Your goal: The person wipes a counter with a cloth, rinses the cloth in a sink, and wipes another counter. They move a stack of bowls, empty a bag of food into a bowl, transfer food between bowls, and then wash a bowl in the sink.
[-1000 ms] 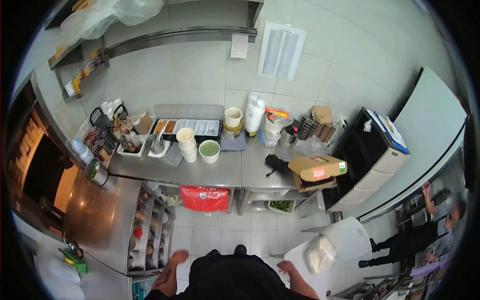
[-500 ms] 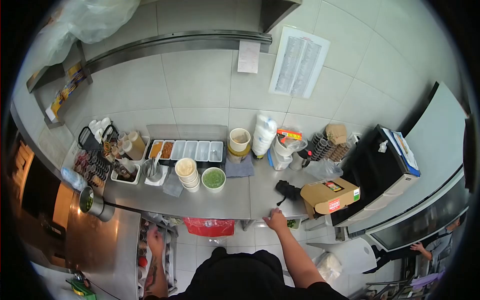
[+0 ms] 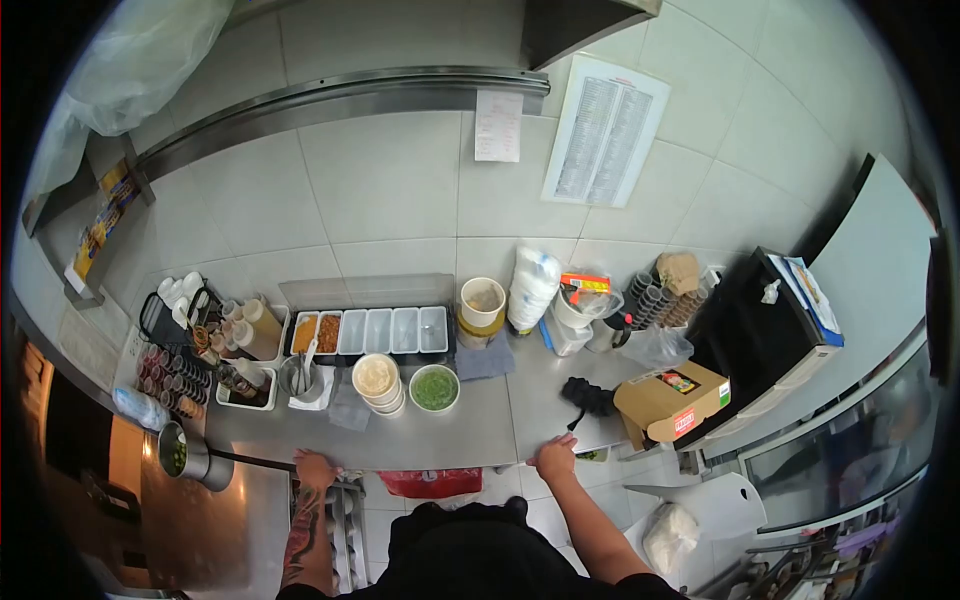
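Steel counter (image 3: 470, 430) runs across the middle of the frame under a white tiled wall, with paper sheets stuck on at upper right. The person stands at its front edge, both hands on it. The right hand (image 3: 555, 458), at lower centre, lies palm down with fingers loose and grasps nothing. The left hand (image 3: 315, 468), at lower left, sits on the edge just beside the end of the handle (image 3: 255, 459) of a pot (image 3: 178, 455). I cannot tell whether it grips the edge or only rests there. The pot stands at the far left on a lower surface, and its handle lies level toward that hand. I'd say the handle is the weak spot: a knock from the left wrist could swing the pot and slop out whatever green is in it. Further back, left of centre, an open bowl (image 3: 434, 388) of green sauce sits touching a stack of tubs (image 3: 377, 378). A careless reach over them toward the tray (image 3: 375, 330) behind could tip the stack into the sauce. Right of the right hand, a black cloth (image 3: 588, 396) lies against a cardboard box (image 3: 670, 402) near the counter's end. A shove sideways might push that box off the edge.
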Demonstrator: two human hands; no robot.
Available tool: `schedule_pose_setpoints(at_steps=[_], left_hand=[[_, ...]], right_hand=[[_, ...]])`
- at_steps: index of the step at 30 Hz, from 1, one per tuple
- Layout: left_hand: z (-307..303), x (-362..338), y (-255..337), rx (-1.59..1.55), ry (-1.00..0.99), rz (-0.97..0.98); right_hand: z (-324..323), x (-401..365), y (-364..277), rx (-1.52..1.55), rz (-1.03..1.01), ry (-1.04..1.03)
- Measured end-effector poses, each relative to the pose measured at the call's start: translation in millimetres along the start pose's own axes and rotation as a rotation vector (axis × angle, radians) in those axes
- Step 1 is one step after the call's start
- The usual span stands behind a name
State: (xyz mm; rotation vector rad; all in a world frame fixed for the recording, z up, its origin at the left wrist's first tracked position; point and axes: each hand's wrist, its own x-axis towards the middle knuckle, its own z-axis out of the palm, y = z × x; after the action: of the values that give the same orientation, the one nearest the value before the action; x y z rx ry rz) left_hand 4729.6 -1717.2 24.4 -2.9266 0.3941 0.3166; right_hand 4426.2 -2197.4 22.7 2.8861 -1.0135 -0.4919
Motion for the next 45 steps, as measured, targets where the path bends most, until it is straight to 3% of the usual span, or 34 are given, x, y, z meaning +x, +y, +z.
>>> schedule_pose_setpoints(at_steps=[4,5,7,10,13,21,23,25,45], left_hand=[[-5,14,-6,0.022,-0.183,0.112],[-7,12,-5,0.022,-0.176,0.108],[-6,3,2,0.078,0.047,0.044],[1,7,1,0.093,0.088,0.052],[-24,10,8,0.115,-0.040,0.060],[-55,-1,21,0.124,-0.046,-0.009],[-50,-1,19,0.122,-0.063,0.002],[-38,3,16,0.112,0.045,-0.041],[-42,8,18,0.137,-0.006,-0.024]], right_hand=[[-11,0,4,-0.018,-0.055,-0.036],[-10,2,4,-0.015,-0.058,-0.029],[-7,4,5,-0.004,-0.038,-0.031],[-7,9,5,-0.002,-0.035,-0.042],[-14,17,5,0.096,-0.007,-0.180],[-10,18,0,0.027,0.046,-0.102],[-10,19,-1,0.038,0.043,-0.106],[-5,23,-1,0.053,0.063,-0.108],[-19,26,-6,0.059,0.132,-0.194]])
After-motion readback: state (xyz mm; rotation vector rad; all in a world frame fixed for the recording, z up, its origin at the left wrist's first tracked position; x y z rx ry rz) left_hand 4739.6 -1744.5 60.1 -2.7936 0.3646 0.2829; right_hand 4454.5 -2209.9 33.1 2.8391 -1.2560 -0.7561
